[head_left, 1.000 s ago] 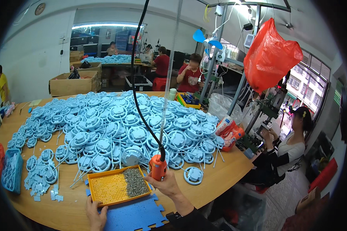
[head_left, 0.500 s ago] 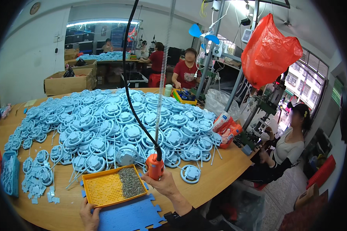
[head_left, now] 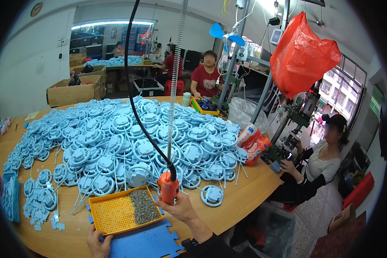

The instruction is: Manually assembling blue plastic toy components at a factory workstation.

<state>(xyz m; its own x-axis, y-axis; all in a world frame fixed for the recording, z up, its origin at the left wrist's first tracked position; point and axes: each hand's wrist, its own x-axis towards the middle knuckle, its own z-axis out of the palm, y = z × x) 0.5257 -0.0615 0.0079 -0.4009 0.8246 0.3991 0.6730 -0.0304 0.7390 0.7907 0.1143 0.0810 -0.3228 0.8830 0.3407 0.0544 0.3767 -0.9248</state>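
Note:
My right hand [head_left: 181, 209] is closed around an orange electric screwdriver [head_left: 168, 189], which hangs from a coil spring and a black cable. It is upright beside the right side of a yellow tray [head_left: 109, 214] with a gridded bottom. Small metal screws [head_left: 142, 207] fill the tray's right part. At the tray's near left corner, my left hand [head_left: 99, 243] grips the rim with its fingers and thumb. Beneath the tray's near side lies a blue foam mat [head_left: 147, 241]. Beyond it rises a heap of light-blue plastic ring-shaped parts with thin rods [head_left: 116, 144].
Small flat light-blue pieces [head_left: 36, 210] lie to the left, next to a blue basket [head_left: 10, 198]. One ring part [head_left: 212, 195] sits apart near the table's right edge. Co-workers sit at the far side and at the right, near a bench machine [head_left: 294, 137]. An orange bag [head_left: 303, 56] hangs above.
The screwdriver has shifted slightly left along with my right hand. My left hand still grips the tray. The co-worker at the right has moved a hand toward the machine.

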